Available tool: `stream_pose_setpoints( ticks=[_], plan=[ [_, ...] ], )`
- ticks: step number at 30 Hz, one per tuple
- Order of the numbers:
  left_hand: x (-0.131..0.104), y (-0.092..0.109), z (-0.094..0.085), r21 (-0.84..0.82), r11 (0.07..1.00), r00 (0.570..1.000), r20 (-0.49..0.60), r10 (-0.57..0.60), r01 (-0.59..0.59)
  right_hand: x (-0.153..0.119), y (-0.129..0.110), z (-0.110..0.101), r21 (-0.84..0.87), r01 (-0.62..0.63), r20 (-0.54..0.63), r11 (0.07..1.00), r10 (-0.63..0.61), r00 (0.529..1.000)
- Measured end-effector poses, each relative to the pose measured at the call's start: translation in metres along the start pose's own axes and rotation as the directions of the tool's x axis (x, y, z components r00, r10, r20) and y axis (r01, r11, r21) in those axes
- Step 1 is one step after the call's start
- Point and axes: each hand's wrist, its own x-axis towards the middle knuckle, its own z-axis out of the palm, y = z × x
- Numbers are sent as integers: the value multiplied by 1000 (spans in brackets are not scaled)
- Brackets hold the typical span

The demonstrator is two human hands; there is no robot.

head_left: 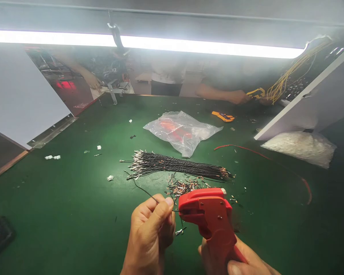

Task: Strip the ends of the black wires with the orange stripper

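Observation:
My left hand (154,225) pinches a thin black wire (143,190) between thumb and fingers. One end of the wire, with a small metal terminal, points away to the upper left; the other end reaches the jaws of a red wire stripper (210,214). Around the stripper's handle my right hand (240,258) is closed, partly cut off by the bottom edge. Just beyond lies a bundle of black wires (177,165), terminals at the left and bare copper ends at the right. A heap of short wire scraps (186,186) sits between bundle and stripper.
A clear plastic bag (186,130) with something red inside lies behind the bundle. Right of it are a yellow-orange tool (223,116), a loose red wire (263,154) and a bag of pale pieces (301,147). A co-worker's hand (239,96) holds a yellow tool across the table.

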Motion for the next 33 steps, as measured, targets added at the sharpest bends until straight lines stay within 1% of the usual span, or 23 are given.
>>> stream_pose_setpoints(
  ticks=[2,4,7,10,13,16,20,25,28,33],
  plan=[
    [0,0,1,8,1000,1000,-10,5,-5,1,3,-2,-38,25,-2,999,-25,1000],
    [-1,1,3,14,1000,1000,-20,3,-2,2,6,-4,-66,33,-39,997,-36,999],
    [-2,2,4,26,1000,1000,-19,-8,9,1,11,-6,-56,31,-96,998,-37,995],
    [-2,3,4,30,999,1000,-22,-14,15,1,13,-6,-9,7,-114,1000,-8,993],
    [0,2,2,12,999,999,-34,-31,31,4,11,-4,40,-13,-95,999,17,995],
    [2,2,0,-28,997,996,-43,-72,71,8,9,-2,48,-1,-87,999,5,996],
    [2,3,0,-43,994,994,-18,-106,105,11,11,0,46,15,-59,999,-12,998],
    [2,5,3,-34,993,993,-1,-117,116,11,14,1,64,36,-17,997,-35,999],
    [2,5,3,-28,991,992,-1,-129,129,13,11,3,71,97,36,993,-100,994],
    [2,5,3,7,991,991,-11,-133,134,17,5,6,106,198,126,974,-211,969]
  ],
)
